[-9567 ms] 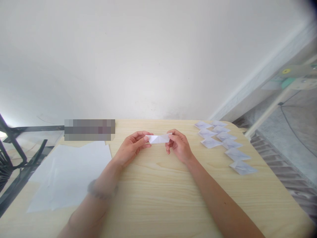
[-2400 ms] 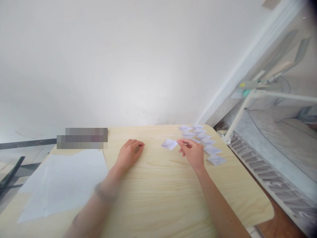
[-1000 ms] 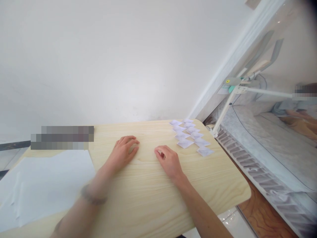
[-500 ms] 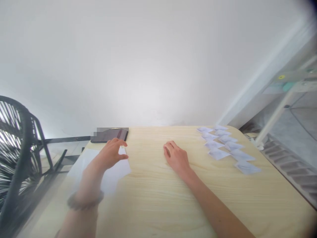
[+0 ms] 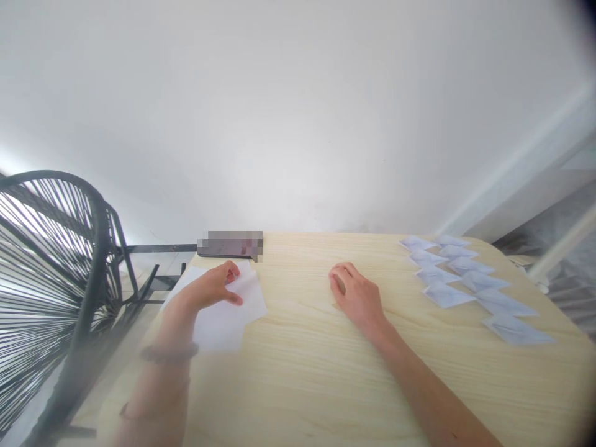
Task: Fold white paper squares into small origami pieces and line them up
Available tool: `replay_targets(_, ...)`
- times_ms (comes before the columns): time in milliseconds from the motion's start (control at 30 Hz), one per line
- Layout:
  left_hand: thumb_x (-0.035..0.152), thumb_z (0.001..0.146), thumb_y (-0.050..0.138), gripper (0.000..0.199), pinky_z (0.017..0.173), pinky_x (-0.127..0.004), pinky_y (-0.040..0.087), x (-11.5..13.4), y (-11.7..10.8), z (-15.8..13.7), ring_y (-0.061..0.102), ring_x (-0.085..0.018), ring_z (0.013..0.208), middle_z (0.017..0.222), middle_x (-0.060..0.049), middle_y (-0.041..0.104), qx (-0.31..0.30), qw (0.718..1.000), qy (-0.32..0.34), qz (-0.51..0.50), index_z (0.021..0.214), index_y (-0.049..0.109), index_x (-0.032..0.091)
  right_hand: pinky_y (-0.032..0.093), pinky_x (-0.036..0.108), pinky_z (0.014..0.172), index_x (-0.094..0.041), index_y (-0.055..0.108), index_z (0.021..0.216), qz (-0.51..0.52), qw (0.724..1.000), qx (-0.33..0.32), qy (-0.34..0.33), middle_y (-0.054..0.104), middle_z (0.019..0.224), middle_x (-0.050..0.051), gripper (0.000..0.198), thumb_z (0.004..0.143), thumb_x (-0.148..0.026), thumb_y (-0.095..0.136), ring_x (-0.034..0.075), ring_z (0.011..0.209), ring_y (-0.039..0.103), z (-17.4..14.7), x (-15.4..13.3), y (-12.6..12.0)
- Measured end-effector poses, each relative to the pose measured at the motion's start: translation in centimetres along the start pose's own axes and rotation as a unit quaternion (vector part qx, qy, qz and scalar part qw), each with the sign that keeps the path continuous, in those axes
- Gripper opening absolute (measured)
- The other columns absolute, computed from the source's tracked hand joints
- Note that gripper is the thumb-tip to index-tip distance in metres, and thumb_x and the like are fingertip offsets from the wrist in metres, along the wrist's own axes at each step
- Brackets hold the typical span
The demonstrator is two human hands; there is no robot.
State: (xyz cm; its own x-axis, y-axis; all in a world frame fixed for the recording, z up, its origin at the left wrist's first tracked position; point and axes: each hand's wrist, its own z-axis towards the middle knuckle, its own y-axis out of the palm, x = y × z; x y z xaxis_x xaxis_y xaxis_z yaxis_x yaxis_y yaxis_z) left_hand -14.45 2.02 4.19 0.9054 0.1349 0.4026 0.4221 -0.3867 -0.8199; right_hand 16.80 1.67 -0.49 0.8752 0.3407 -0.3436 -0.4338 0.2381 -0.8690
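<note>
My left hand (image 5: 218, 287) is over white sheets of paper (image 5: 249, 295) at the left of the table, thumb and fingers apart with nothing between them. Whether it touches the sheets I cannot tell. Dark bands circle that wrist and forearm. My right hand (image 5: 356, 295) rests on the bare wood near the middle, its fingers loosely curled in toward the thumb and no object showing in them. To its right lie several folded white paper pieces (image 5: 444, 293), pointed at the ends and set out in two overlapping columns.
A dark flat device (image 5: 228, 251), partly pixelated, lies at the table's back left edge. Left of the wooden table (image 5: 298, 366) stands a dark chair (image 5: 95, 261) with a corded back. A white wall (image 5: 298, 124) rises behind. Pale poles (image 5: 568, 242) stand at the right.
The view has turned left, so the table appears further right. Against the paper, my left hand has shifted a little to the left. My right hand stays in place on the table.
</note>
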Motion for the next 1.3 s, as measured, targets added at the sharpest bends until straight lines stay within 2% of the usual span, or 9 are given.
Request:
replay_targets(67,0.039,0.053,0.062,0.047,0.062,-0.027,0.040,0.3,-0.3,-0.3,0.055,-0.021,0.077,0.089,-0.003,0.057,-0.015,1.000,0.007,0.009,0.094,0.049,0.020,0.035,0.022,0.053,-0.023,0.055,0.087,0.002,1.000,0.002,-0.001,0.058,0.096,-0.002,0.018,0.084,-0.024,0.038,0.010,0.073,0.056,0.0,0.0,0.0)
replay_targets(233,0.040,0.058,0.058,0.042,0.065,-0.028,0.038,1.9,-0.6,-1.9,0.053,-0.025,0.088,0.096,-0.006,0.058,-0.001,1.000,0.017,0.013,0.095,0.053,0.020,0.035,0.021,0.053,-0.023,0.056,0.086,0.005,1.000,0.006,-0.002,0.058,0.096,-0.002,0.018,0.083,-0.024,0.039,0.009,0.071,0.056,0.1,-0.2,0.0)
replay_targets(367,0.041,0.065,0.053,0.028,0.059,-0.026,0.035,4.8,-0.5,-2.7,0.055,-0.021,0.075,0.082,-0.003,0.061,0.021,0.997,0.068,0.018,0.083,0.056,0.020,0.035,0.021,0.052,-0.024,0.058,0.086,0.001,1.000,0.007,-0.002,0.057,0.094,-0.002,0.018,0.082,-0.026,0.040,0.009,0.071,0.056,0.0,-0.2,0.0)
replay_targets(500,0.041,0.068,0.052,0.023,0.053,-0.025,0.032,8.0,0.2,-1.9,0.054,-0.018,0.068,0.077,-0.002,0.061,0.039,0.994,0.105,0.019,0.076,0.055,0.020,0.036,0.021,0.054,-0.024,0.058,0.085,0.006,1.000,0.005,-0.002,0.058,0.095,-0.002,0.017,0.082,-0.026,0.041,0.010,0.072,0.056,-0.1,-0.1,0.0)
replay_targets(633,0.040,0.073,0.049,0.022,0.053,-0.025,0.031,9.7,1.9,-0.1,0.054,-0.018,0.067,0.077,-0.004,0.062,0.066,0.983,0.170,-0.014,0.078,0.056,0.020,0.038,0.022,0.058,-0.023,0.058,0.086,0.031,0.999,0.003,0.004,0.059,0.095,0.000,0.019,0.081,-0.026,0.040,0.012,0.075,0.057,-0.1,0.2,0.1)
replay_targets(800,0.046,0.075,0.048,0.028,0.047,-0.025,0.029,9.9,4.4,1.9,0.051,-0.016,0.055,0.065,-0.003,0.059,0.081,0.973,0.202,-0.079,0.072,0.055,0.019,0.040,0.026,0.060,-0.021,0.058,0.099,0.069,0.997,0.008,0.023,0.061,0.094,0.004,0.030,0.084,-0.032,0.034,0.013,0.066,0.056,-0.1,0.5,0.1)
replay_targets(1000,0.048,0.081,0.037,0.036,0.050,-0.023,0.030,10.2,5.9,2.9,0.047,-0.013,0.053,0.057,0.000,0.054,0.146,0.953,0.234,-0.130,0.072,0.055,0.018,0.039,0.025,0.056,-0.022,0.055,0.106,0.101,0.992,-0.009,0.070,0.061,0.084,0.002,0.038,0.082,-0.045,0.036,0.011,0.054,0.050,0.3,0.2,-0.4)
replay_targets(1200,0.052,0.078,0.041,0.040,0.050,-0.022,0.036,10.1,6.8,3.3,0.053,-0.014,0.061,0.071,-0.002,0.061,0.131,0.939,0.206,-0.241,0.082,0.058,0.016,0.040,0.025,0.056,-0.019,0.062,0.076,0.178,0.983,-0.013,0.049,0.057,0.079,0.003,0.030,0.075,-0.046,0.048,0.011,0.059,0.051,2.0,0.9,0.0)
replay_targets(1300,0.052,0.076,0.045,0.042,0.050,-0.022,0.039,9.7,7.1,3.2,0.057,-0.016,0.064,0.076,-0.005,0.063,0.096,0.923,0.189,-0.321,0.089,0.058,0.014,0.042,0.025,0.058,-0.018,0.062,0.076,0.265,0.961,-0.023,0.077,0.061,0.077,0.004,0.030,0.074,-0.045,0.050,0.013,0.063,0.054,2.9,1.4,0.2)
